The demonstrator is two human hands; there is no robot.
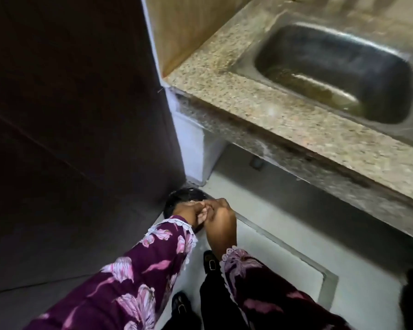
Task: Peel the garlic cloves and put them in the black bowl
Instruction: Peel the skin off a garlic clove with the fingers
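My left hand point(190, 214) and my right hand point(222, 222) meet low in the middle of the view, fingers curled toward each other. Between the fingertips they pinch a small pale piece that looks like a garlic clove point(202, 216), mostly hidden by the fingers. Directly below and behind the hands, a round black container point(183, 197) stands on the floor in the corner. My hands hide its near half, and I cannot tell whether it is the black bowl. Both sleeves are purple with pink flowers.
A speckled stone counter point(260, 108) with a steel sink point(336, 72) runs along the upper right. A dark tall surface point(69, 115) fills the left side. The pale floor point(284, 270) and my black shoes point(210, 262) lie below.
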